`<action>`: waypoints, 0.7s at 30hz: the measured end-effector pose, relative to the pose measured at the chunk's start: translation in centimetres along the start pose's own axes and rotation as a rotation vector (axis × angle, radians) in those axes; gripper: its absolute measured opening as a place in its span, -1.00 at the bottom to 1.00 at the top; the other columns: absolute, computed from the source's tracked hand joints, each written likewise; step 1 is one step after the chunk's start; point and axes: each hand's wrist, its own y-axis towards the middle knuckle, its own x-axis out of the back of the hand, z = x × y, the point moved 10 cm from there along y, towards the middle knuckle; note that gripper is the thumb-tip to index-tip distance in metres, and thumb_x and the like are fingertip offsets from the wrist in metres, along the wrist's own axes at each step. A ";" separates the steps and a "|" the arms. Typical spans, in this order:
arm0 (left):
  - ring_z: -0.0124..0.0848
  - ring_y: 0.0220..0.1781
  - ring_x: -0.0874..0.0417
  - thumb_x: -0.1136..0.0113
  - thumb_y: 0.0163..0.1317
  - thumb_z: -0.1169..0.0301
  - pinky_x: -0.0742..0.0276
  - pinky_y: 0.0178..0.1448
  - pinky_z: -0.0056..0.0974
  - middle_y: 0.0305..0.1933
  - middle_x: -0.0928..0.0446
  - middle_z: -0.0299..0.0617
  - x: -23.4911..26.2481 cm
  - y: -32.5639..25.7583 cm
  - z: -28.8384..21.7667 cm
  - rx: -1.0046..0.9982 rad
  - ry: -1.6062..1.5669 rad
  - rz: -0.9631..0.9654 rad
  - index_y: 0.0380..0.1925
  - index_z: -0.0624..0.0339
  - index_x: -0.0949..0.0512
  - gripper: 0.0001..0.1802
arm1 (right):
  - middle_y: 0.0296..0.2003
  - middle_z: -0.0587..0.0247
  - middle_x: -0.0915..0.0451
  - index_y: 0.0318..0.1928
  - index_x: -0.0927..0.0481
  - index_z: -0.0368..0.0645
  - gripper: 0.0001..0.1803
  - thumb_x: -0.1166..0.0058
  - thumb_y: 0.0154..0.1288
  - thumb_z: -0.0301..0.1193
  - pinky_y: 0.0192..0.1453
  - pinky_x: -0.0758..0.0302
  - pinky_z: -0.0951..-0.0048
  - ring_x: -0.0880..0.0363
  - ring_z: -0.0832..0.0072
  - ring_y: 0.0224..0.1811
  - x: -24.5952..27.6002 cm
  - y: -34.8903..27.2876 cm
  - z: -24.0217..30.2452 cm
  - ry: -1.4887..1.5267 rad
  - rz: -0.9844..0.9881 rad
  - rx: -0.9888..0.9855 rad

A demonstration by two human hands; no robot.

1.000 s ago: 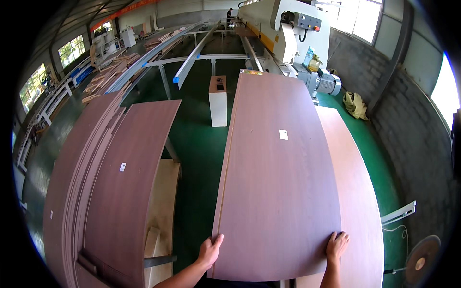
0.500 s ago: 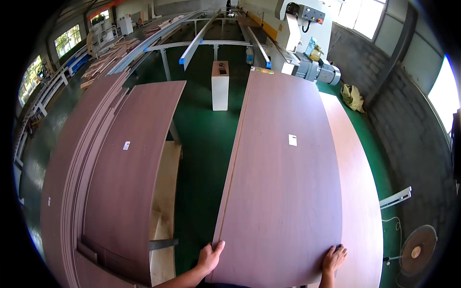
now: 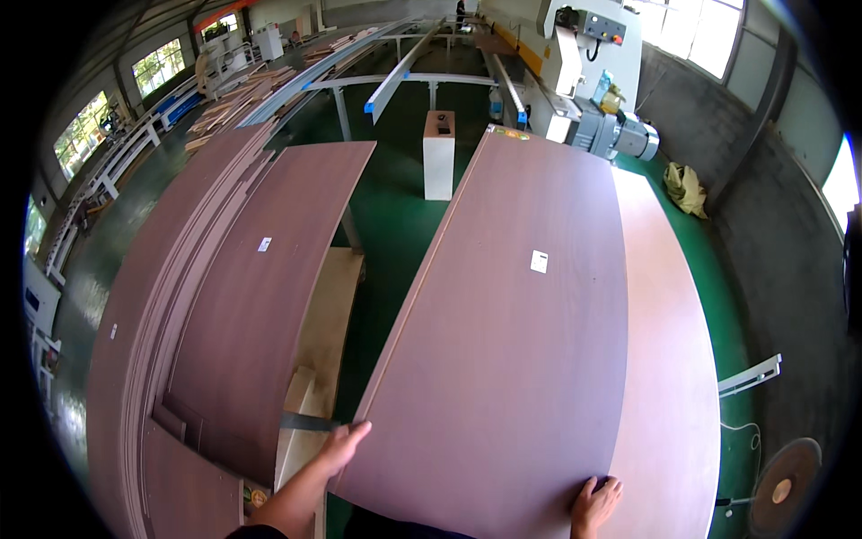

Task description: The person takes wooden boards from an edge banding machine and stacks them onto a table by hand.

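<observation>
A large brownish-pink wood-look board (image 3: 503, 341) with a small white label lies in front of me, turned slightly so its near end points left. My left hand (image 3: 341, 448) is closed on its left edge near the front corner, thumb on top and fingers hidden underneath. At the right edge, close to the near end, my right hand (image 3: 595, 506) grips the board with bent fingers. Beneath it, a lighter panel (image 3: 669, 359) sticks out on the right.
Left of a green floor gap stand stacked brown boards (image 3: 260, 296) on a pale wooden support (image 3: 334, 314). Ahead are a white box-shaped post (image 3: 439, 171), metal rails (image 3: 400, 76) and a machine with a grey motor (image 3: 615, 133). A round fan (image 3: 783, 490) stands at the lower right.
The board's near end has swung left and its angle has changed, with both hands still on its edges. My left hand has moved left and slightly up; the view has shifted too.
</observation>
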 end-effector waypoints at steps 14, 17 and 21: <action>0.10 -0.13 -0.62 0.17 0.14 -0.39 -0.53 -0.05 -0.01 -0.29 -0.60 0.26 -0.7 4.0 -5.8 0.090 0.577 -0.346 -0.36 0.46 -0.61 -0.07 | -0.91 0.38 -0.18 -0.65 -0.40 -0.11 -0.46 0.08 0.32 0.03 -0.81 -0.14 0.38 -0.08 0.47 -0.92 -6.2 1.8 -8.8 0.740 0.257 -0.215; 0.09 -0.21 -0.64 0.16 0.14 -0.38 -0.55 -0.13 -0.02 -0.33 -0.61 0.21 3.2 2.8 -7.5 0.038 0.611 -0.466 -0.37 0.41 -0.62 -0.10 | -0.87 0.30 -0.33 -0.60 -0.49 -0.24 -0.41 0.10 0.35 0.03 -0.78 -0.21 0.45 -0.21 0.53 -0.88 -8.1 1.6 -6.1 0.874 0.543 -0.380; 0.01 -0.23 -0.66 0.20 0.16 -0.37 -0.56 -0.16 -0.05 -0.33 -0.63 0.13 6.5 1.5 -8.7 0.063 0.639 -0.469 -0.36 0.36 -0.63 -0.11 | -0.90 0.28 -0.31 -0.77 -0.44 -0.19 -0.29 0.24 0.38 0.06 -0.86 -0.11 0.45 -0.14 0.52 -0.93 -10.7 -0.4 -5.2 0.911 0.579 -0.376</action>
